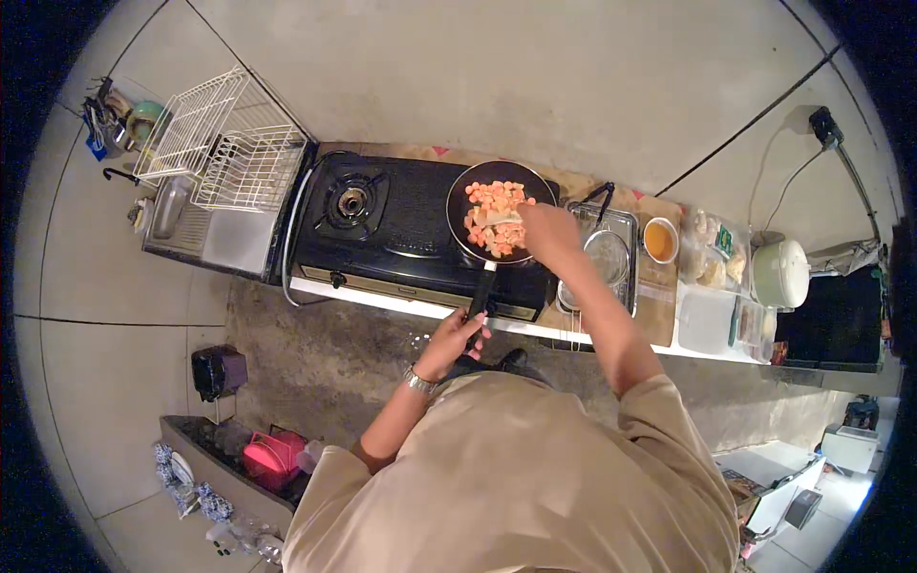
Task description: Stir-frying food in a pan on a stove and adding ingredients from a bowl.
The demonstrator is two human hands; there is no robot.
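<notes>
A black frying pan (458, 212) holding chopped orange and pale pieces (492, 196) sits on the right burner of a black two-burner stove (411, 191). My left hand (458, 339) grips the pan's black handle below the stove's front edge. Over the pan, my right hand (544, 234) is closed on a light-coloured stirring utensil (497, 217), whose end is among the pieces. Right of the pan, a mesh strainer (607, 258) rests on a metal tray (626, 224), beside a bowl of orange liquid (661, 239).
A white wire dish rack (239, 172) stands over a steel sink at left. Food bags (716, 248), plastic containers (702, 315) and a pale green cooker (780, 274) line the right counter. Behind me are a pink item (272, 454) on a shelf and a white table (783, 463).
</notes>
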